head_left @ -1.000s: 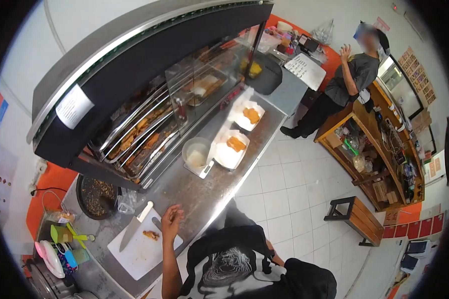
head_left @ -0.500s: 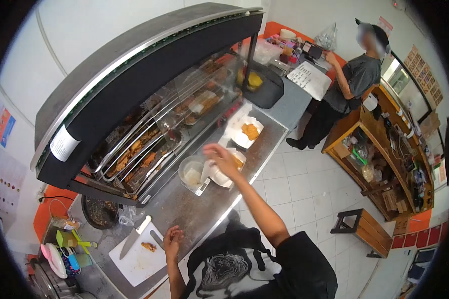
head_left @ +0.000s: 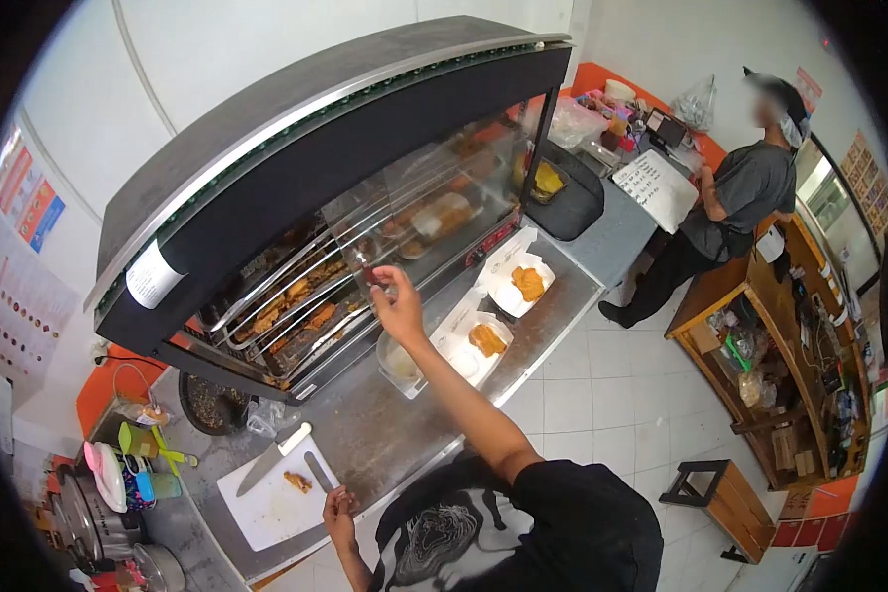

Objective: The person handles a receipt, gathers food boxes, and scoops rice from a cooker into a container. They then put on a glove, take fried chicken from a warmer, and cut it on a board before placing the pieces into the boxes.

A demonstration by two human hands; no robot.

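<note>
My right hand (head_left: 397,306) is raised at the glass door (head_left: 350,232) of the heated display cabinet (head_left: 296,178), its fingertips pinched at a small dark knob (head_left: 369,276). My left hand (head_left: 340,505) has its fingers curled beside the end of a dark flat utensil (head_left: 320,471); whether it grips this is unclear. A white cutting board (head_left: 274,513) bears a small browned food piece (head_left: 297,481) and a white-handled knife (head_left: 266,464). Right of the cabinet, open paper boxes hold browned food pieces (head_left: 528,283) (head_left: 486,339). My right forearm partly covers a clear round container (head_left: 397,357).
A co-worker (head_left: 750,187) stands at the back right beside a wooden shelf unit (head_left: 760,326). A dark bowl (head_left: 212,403) and a plastic bag (head_left: 266,418) lie left of the cabinet. A wooden stool (head_left: 725,503) stands on the tiled floor.
My right hand has moved from above the paper boxes to the cabinet door. My left hand's fingers have curled in beside the utensil. The view has shifted, and the second food piece is uncovered.
</note>
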